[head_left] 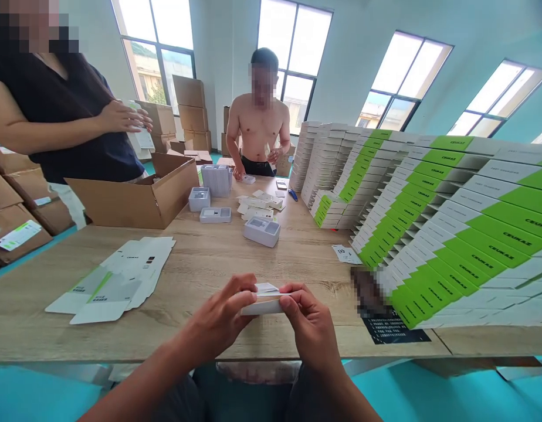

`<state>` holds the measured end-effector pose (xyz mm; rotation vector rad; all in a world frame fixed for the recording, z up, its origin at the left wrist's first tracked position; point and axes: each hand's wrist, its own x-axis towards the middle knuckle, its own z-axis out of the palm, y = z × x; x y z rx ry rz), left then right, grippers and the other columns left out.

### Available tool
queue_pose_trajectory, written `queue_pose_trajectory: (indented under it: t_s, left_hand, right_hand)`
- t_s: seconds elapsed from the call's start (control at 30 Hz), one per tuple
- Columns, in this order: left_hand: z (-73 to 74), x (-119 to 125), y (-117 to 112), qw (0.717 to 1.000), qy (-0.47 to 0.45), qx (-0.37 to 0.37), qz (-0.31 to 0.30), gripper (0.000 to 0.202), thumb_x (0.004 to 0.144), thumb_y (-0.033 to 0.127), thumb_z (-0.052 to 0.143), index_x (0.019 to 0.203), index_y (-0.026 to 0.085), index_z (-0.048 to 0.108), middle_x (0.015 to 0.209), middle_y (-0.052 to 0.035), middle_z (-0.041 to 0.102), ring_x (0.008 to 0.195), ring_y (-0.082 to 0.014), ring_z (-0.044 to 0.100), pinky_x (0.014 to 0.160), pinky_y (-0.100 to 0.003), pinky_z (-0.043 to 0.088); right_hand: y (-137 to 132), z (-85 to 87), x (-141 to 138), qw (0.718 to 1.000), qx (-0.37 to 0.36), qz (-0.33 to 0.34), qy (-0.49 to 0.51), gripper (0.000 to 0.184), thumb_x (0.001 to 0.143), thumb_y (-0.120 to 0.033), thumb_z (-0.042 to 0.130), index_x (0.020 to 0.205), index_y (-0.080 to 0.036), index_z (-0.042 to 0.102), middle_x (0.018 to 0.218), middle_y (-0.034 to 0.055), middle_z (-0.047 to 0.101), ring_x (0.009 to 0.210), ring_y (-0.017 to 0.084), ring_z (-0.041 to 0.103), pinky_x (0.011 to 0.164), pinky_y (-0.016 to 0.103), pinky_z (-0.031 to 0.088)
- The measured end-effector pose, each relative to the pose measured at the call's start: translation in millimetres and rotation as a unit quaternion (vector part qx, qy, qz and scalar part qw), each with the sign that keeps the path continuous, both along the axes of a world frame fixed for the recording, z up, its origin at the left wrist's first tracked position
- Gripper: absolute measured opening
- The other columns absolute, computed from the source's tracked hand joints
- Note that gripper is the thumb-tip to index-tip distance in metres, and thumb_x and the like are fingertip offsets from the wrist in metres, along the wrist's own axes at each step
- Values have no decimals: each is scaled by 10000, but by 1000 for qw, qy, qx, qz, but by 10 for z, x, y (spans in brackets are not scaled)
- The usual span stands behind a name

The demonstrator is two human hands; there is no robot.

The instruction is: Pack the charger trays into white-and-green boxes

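Observation:
Just above the front edge of the table, a small white carton (266, 306) is held between both my hands. My left hand (224, 319) grips its left end, thumb and fingers closed on it. On the right end, my right hand (310, 319) pinches the carton near a raised flap. What lies inside the carton is hidden. To the left, flat unfolded carton blanks (121, 275) in white, grey and green lie in a pile. Beyond my hands sits a white tray (261, 231) with moulded compartments.
Tall stacks of white and green boxes (456, 234) line the right side. An open brown cardboard box (121, 202) stands at the left. Several white trays (216, 181), loose papers (260, 205) and a blue cutter (292, 194) lie farther back. Two co-workers stand across the table, holding cartons.

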<state>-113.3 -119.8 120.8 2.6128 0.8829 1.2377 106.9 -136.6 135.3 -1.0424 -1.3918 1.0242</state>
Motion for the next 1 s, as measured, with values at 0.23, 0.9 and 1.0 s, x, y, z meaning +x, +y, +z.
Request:
queue_pose_trajectory:
  t_s: [0.23, 0.9, 1.0]
  left_hand:
    - [-133, -23, -73, 991, 67, 101, 61, 347, 1010, 61, 501, 1315, 225, 497, 1280, -147, 620, 1046, -237, 717, 804, -330, 639]
    - [-170, 8, -146, 992, 21, 111, 64, 252, 1010, 92, 565, 1242, 188, 548, 1242, -152, 698, 1145, -234, 720, 938, -341, 632]
    - [-163, -6, -152, 996, 2, 78, 43, 285, 1006, 94, 583, 1278, 176, 556, 1247, -152, 703, 1179, -227, 705, 983, -332, 615]
  right_hand:
    - [-58, -17, -211, 990, -84, -74, 89, 368, 837, -419, 765, 630, -177, 581, 1022, 41, 609, 766, 132, 566, 680, 245, 470]
    - [-90, -63, -190, 949, 226, -147, -162, 185, 949, -235, 692, 790, -238, 596, 980, 44, 736, 910, 186, 725, 791, 294, 576]
    - [-87, -122, -178, 947, 242, -129, -166, 102, 956, -201, 668, 877, -253, 632, 1002, 46, 735, 906, 182, 723, 805, 304, 587]
